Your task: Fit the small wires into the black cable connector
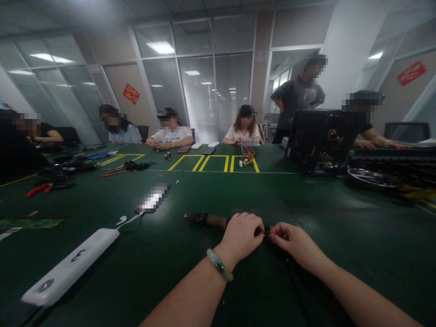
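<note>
As I watch through the head camera from afar, a small dark connector (266, 231) sits pinched between both hands, too small and shadowed for me to make out its exact type. It appears to end a thin black cable (295, 279) that trails down across the green bench mat (316, 200). I judge the step in hand to be fine fingertip work on that one small joint, and it calls for a steady pinch from both sides, with the cable left slack. The left hand (240, 238), a jade bangle (219, 264) on its wrist, is curled nearly shut, its fingertips closed on the connector's near side. The right hand (293, 243) comes in from the other side, its fingers drawn together on the far end, so the connector lies directly between them. Just beyond the left hand lies a wood-and-black tool handle (207, 220), apart from the connector. Farther left rest a white power bank (70, 265) marked with a 3 and a pixelated handset (153, 198) beside a white lead. Beyond them, red-handled pliers (38, 190) lie among wires, and an open computer case (320, 141) stands toward the far right.
</note>
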`<state>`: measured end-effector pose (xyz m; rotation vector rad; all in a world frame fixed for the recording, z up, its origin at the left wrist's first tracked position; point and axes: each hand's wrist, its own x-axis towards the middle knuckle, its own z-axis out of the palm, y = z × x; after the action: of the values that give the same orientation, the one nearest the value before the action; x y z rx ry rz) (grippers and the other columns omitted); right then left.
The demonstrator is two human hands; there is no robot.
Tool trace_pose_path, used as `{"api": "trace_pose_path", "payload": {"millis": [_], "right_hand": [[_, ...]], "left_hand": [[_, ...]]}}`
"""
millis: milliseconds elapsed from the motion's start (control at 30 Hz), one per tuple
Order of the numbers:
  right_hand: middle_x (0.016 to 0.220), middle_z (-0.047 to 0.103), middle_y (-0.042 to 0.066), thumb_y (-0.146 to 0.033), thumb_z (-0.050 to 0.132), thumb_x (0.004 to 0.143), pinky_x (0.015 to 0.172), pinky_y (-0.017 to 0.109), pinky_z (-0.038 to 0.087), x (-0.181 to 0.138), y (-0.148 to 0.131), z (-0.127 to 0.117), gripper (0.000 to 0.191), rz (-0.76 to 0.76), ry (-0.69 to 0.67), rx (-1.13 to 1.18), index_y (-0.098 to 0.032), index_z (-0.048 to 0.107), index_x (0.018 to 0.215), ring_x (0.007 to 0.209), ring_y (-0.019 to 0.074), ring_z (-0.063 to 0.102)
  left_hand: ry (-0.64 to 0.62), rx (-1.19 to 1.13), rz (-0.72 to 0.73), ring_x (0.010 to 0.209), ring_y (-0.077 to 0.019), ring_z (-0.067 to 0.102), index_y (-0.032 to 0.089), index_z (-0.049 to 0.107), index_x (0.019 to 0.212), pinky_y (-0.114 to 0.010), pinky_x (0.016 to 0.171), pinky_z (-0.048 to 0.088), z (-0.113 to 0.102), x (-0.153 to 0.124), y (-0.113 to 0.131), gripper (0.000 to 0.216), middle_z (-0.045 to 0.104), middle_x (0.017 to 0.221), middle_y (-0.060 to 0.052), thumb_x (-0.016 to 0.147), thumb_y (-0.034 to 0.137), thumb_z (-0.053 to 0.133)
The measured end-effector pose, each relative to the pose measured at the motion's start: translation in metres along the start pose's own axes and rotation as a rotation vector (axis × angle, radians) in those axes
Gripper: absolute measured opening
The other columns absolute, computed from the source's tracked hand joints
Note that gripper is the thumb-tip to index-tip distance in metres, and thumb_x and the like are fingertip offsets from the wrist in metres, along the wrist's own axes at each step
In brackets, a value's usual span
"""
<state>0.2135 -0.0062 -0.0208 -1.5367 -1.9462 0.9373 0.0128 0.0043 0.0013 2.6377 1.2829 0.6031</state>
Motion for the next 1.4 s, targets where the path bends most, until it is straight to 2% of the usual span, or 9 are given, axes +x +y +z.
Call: {"api": "trace_pose_path", "payload": {"millis": [233, 567, 867, 1400], "right_hand": [[0.085, 0.071, 0.001, -0.037, 0.056, 0.086, 0.061, 0.024, 0.044, 0.0012, 0.001, 0.0035, 0.02, -0.019, 0.001, -0.051, -0.023, 0.067, 0.094, 0.073, 0.0176, 0.063], [0.084, 0.071, 0.002, -0.039, 0.056, 0.085, 0.063, 0.025, 0.044, -0.0005, -0.0043, 0.0033, 0.021, -0.033, 0.03, -0.077, -0.022, 0.067, 0.089, 0.073, 0.0186, 0.063], [0.084, 0.071, 0.001, -0.035, 0.055, 0.086, 0.063, 0.025, 0.044, -0.0014, -0.004, 0.0034, 0.017, -0.045, 0.035, -0.08, -0.023, 0.066, 0.09, 0.074, 0.018, 0.063], [0.088, 0.068, 0.0, -0.029, 0.055, 0.084, 0.065, 0.026, 0.043, -0.0064, -0.0089, -0.0011, 0.015, -0.143, 0.114, -0.251, -0.025, 0.068, 0.092, 0.077, 0.0173, 0.061]], "left_hand": [[0.012, -0.001, 0.013, 0.095, -0.0189, 0.054, 0.023, 0.061, 0.089, -0.033, 0.081, 0.038, 0.0006, 0.0001, 0.0006, 0.007, 0.064, 0.096, 0.002, 0.084, 0.018, 0.059], [0.025, 0.002, -0.016, 0.094, -0.0193, 0.054, 0.023, 0.059, 0.095, -0.033, 0.081, 0.04, 0.004, -0.0002, -0.0019, 0.013, 0.062, 0.094, 0.0, 0.085, 0.03, 0.062], [0.035, -0.021, 0.043, 0.094, -0.0183, 0.053, 0.024, 0.06, 0.089, -0.032, 0.081, 0.039, 0.0056, 0.0001, -0.004, 0.005, 0.063, 0.096, 0.002, 0.086, 0.02, 0.059], [0.031, -0.017, 0.033, 0.093, -0.0189, 0.054, 0.022, 0.061, 0.09, -0.033, 0.079, 0.039, 0.0047, -0.0004, -0.0042, 0.007, 0.064, 0.093, 0.002, 0.084, 0.026, 0.062]]}}
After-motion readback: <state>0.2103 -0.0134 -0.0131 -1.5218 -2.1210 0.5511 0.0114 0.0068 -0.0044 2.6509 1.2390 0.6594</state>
